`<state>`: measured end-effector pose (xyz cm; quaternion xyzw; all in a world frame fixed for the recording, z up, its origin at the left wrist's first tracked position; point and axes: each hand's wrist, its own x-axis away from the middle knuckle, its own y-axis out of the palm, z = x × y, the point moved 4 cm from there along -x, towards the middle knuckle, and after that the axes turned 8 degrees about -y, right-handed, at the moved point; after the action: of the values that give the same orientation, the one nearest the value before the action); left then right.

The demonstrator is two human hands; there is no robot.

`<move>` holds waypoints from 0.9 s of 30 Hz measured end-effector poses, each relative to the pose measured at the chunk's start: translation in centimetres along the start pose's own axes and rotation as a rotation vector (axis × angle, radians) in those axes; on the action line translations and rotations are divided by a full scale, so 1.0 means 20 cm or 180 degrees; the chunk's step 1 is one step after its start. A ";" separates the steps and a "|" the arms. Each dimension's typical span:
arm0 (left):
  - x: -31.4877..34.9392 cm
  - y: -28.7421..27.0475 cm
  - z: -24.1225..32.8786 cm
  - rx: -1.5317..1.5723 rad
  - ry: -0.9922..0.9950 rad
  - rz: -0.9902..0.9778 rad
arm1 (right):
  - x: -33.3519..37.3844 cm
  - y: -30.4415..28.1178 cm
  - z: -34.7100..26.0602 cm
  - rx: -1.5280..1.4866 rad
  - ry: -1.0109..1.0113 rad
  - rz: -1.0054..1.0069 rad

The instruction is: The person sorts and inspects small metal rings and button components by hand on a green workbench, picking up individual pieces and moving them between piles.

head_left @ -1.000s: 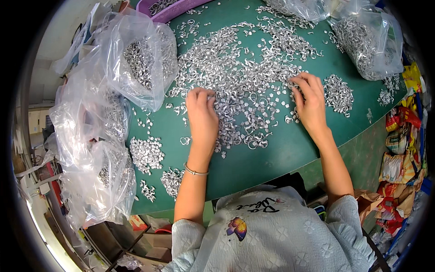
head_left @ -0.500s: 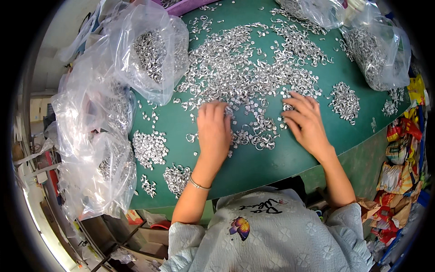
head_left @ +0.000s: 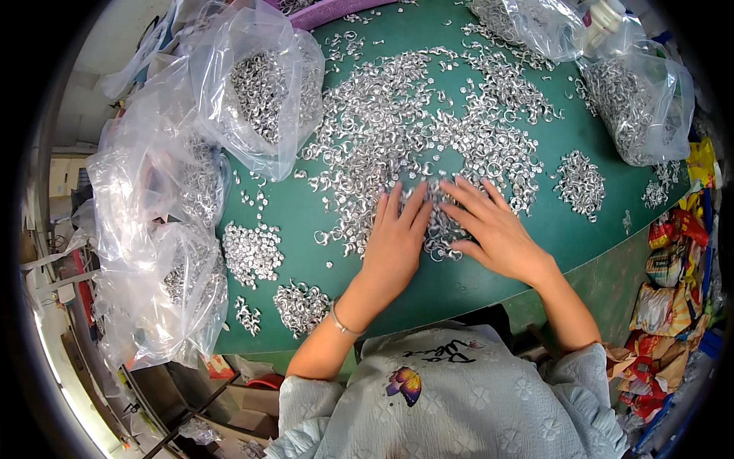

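A wide heap of small silvery metal parts (head_left: 375,134), many of them curved or ring-like, spreads over the green tabletop (head_left: 405,294). At the heap's near edge my left hand (head_left: 396,241) lies with its fingers stretched forward on the parts. Just to its right, my right hand (head_left: 497,233) spreads its fingers over the same parts, its fingertips pointing toward the left hand. Both palms face down, and some parts are hidden under them. No single part shows gripped in either hand. A bangle (head_left: 342,321) circles my left wrist.
Smaller sorted piles lie at left: tiny nut-like pieces (head_left: 252,254) and curved pieces (head_left: 300,307). Another pile (head_left: 579,185) sits at right. Clear plastic bags of parts (head_left: 264,99) line the left side; one more bag (head_left: 638,107) stands far right. A purple tray (head_left: 336,11) is at the back.
My left hand has moved right and my right hand slightly left, so they are closer together. Loose parts between them have been gathered against the heap.
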<state>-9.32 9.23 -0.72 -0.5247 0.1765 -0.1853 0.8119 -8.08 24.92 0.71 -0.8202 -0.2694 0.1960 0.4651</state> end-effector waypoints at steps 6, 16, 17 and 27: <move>0.19 -0.05 0.01 0.0143 0.0016 -0.0090 | 0.16 -0.08 0.01 0.0096 0.0038 0.0046; 0.11 -0.13 -0.10 0.0998 -0.0884 0.1148 | 0.07 -0.15 0.11 -0.0089 0.0770 0.1971; 0.11 -0.14 -0.11 0.0978 -0.0885 0.1195 | 0.07 -0.13 0.11 -0.0174 0.0933 0.1975; 0.22 -0.07 0.02 -0.0159 -0.0696 0.0147 | 0.00 -0.03 -0.12 -0.0020 -0.0218 0.1095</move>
<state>-5.57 6.82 0.34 -0.5576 0.1035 -0.1037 0.8171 -6.84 23.69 2.32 -0.8485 -0.1413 0.2997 0.4127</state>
